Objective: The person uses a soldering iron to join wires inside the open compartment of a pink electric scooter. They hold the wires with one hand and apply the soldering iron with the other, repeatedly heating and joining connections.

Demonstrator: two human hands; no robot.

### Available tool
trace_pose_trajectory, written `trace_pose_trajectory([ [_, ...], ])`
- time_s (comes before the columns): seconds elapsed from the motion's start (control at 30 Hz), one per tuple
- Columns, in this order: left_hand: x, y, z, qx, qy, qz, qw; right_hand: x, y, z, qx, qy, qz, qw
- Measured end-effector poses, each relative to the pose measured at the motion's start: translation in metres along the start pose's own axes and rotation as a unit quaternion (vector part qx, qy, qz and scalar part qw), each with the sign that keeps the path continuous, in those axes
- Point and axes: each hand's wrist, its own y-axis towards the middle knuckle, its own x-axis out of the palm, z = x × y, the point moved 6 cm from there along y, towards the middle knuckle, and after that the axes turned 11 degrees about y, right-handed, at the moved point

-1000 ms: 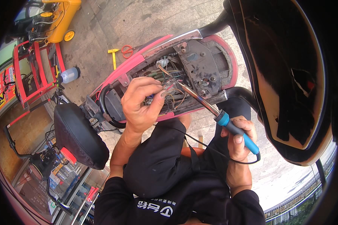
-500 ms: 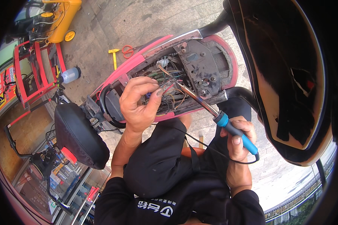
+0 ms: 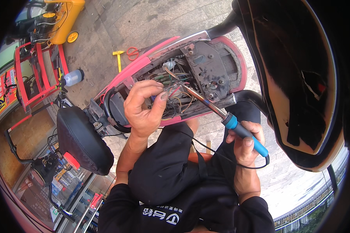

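My right hand (image 3: 245, 141) is wrapped around the blue and black handle of a soldering iron (image 3: 207, 101), whose hot end points up and left. Its tip reaches a bundle of wires (image 3: 179, 79) in the open body of a pink scooter (image 3: 146, 64). Over the left part of that opening, my left hand (image 3: 146, 106) is closed, thumb and forefinger pinching what looks like a thin wire beside the iron's tip. The fingers partly hide its end. A black cord (image 3: 217, 154) trails from the iron's handle across my legs.
A black scooter seat (image 3: 81, 141) is at the left and a large dark shell (image 3: 295, 81) at the right. Beyond the scooter lie a yellow hammer (image 3: 119, 60) and red-handled scissors (image 3: 132, 53). A red metal frame (image 3: 41, 73) and a yellow tank (image 3: 68, 21) stand far left.
The soldering iron and my right hand have shifted very slightly, the tip staying by the wires. My left hand stays almost where it was.
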Motion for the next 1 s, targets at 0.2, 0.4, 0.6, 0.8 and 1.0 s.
trace_pose_trajectory([
  [0.2,0.001,-0.002,-0.004,-0.015,-0.030,0.010,0.999,0.002,0.000,0.000,0.007,0.002,0.009,1.000],
  [0.4,-0.001,-0.004,-0.005,-0.021,-0.034,0.011,0.999,0.004,0.000,0.000,0.010,0.010,0.008,1.000],
  [0.6,-0.002,-0.005,-0.006,-0.030,-0.030,0.013,0.999,0.002,-0.001,0.000,0.006,0.015,0.016,1.000],
  [0.8,0.002,-0.001,-0.001,-0.026,0.000,-0.008,1.000,-0.001,-0.001,0.001,0.013,0.019,0.031,0.999],
  [1.0,0.006,0.007,0.006,0.006,0.050,-0.031,0.998,-0.001,0.000,0.001,0.017,0.020,0.034,0.999],
])
